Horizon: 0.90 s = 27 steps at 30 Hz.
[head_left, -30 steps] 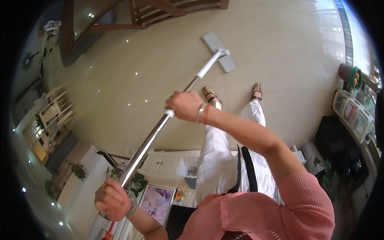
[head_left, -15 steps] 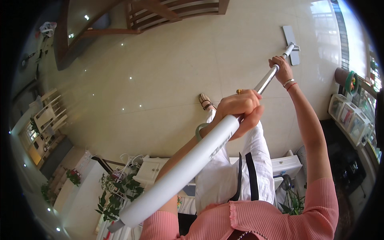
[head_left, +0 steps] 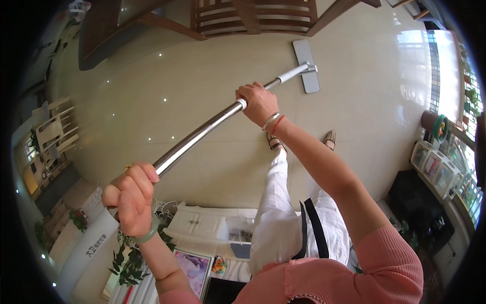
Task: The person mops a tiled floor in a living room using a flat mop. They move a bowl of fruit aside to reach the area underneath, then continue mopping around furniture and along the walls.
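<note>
A flat mop (head_left: 202, 130) with a shiny metal pole slants across the view from lower left to upper right. My left hand (head_left: 132, 198) is closed around the upper pole, just above where its thick white grip (head_left: 83, 251) starts. Farther down the pole, my right hand (head_left: 258, 104) wraps it beside a white collar. Beyond the right hand, the grey rectangular mop head (head_left: 306, 54) lies flat on the tiled floor. A green bangle (head_left: 148, 230) circles the left wrist; a silver bangle and a red cord are on the right.
Wooden slatted furniture (head_left: 253, 19) stands at the far edge, near the mop head. Behind my legs is a white cabinet (head_left: 197, 223), with a leafy plant (head_left: 132, 261) to its left. Clear storage boxes (head_left: 434, 164) and a brown pot (head_left: 430, 121) line the right side.
The mop head has swept left across the floor. Both hands went left with the pole, the left one much farther and lower. A second foot has come into view.
</note>
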Available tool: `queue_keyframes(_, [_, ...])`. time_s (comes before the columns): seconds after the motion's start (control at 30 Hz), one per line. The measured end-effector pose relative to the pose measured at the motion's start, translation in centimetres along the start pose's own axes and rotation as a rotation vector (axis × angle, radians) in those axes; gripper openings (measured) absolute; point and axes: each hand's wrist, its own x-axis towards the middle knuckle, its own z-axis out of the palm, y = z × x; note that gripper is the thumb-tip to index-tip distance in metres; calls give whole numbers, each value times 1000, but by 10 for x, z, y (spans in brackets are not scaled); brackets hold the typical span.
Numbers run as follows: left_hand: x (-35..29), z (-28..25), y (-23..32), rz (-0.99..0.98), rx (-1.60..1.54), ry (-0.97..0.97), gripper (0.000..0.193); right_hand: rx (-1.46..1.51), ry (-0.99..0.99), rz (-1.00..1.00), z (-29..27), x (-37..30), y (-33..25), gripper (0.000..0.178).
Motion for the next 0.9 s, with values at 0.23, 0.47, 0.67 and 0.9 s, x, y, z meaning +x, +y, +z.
queue_keyframes(0.23, [0, -5, 1, 107, 125, 28, 30, 52, 93, -116, 13, 51, -16, 6])
queue_keyframes(0.47, [-42, 22, -12, 30, 145, 257, 26, -56, -183, -130, 8, 39, -8, 5])
queue_keyframes(0.67, [-98, 69, 29, -131, 191, 612, 26, -164, -462, -183, 19, -24, -15, 5])
queue_keyframes(0.9, [-122, 95, 90, -218, 213, 640, 25, -42, -652, -190, -6, -106, -44, 11])
